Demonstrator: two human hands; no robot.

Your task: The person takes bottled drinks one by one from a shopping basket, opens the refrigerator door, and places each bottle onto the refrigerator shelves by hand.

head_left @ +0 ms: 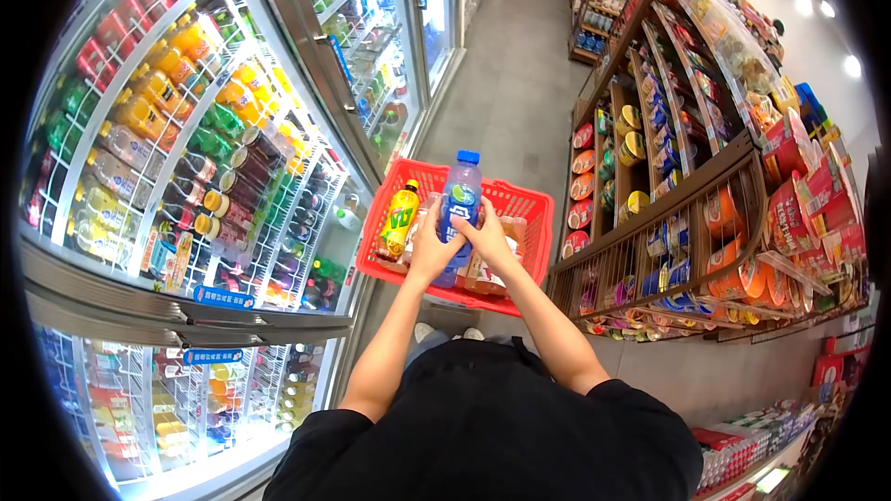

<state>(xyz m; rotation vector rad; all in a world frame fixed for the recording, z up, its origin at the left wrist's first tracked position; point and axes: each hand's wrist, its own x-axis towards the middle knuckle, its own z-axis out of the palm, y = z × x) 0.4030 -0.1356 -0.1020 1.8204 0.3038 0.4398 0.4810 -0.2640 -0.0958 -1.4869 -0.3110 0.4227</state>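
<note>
Both hands hold one blue-capped drink bottle point(461, 187) with a blue label, upright over the basket. My left hand point(432, 246) wraps its left side, and my right hand point(487, 239) wraps its right side, the thumbs meeting in front. Below and around them is a red plastic shopping basket point(534, 206). Inside it, a yellow bottle point(399, 218) with a green and red label leans at the left. Several bottles with pinkish-brown contents lie at the right and behind my hands, partly hidden. What supports the basket is hidden.
At left stand lit drink coolers with several rows of bottles and cans; a glass door frame point(311, 83) borders the aisle. To the right, a wooden shelf rack point(608, 130) holds cup noodles and packets. A grey floor aisle point(506, 65) runs ahead between them.
</note>
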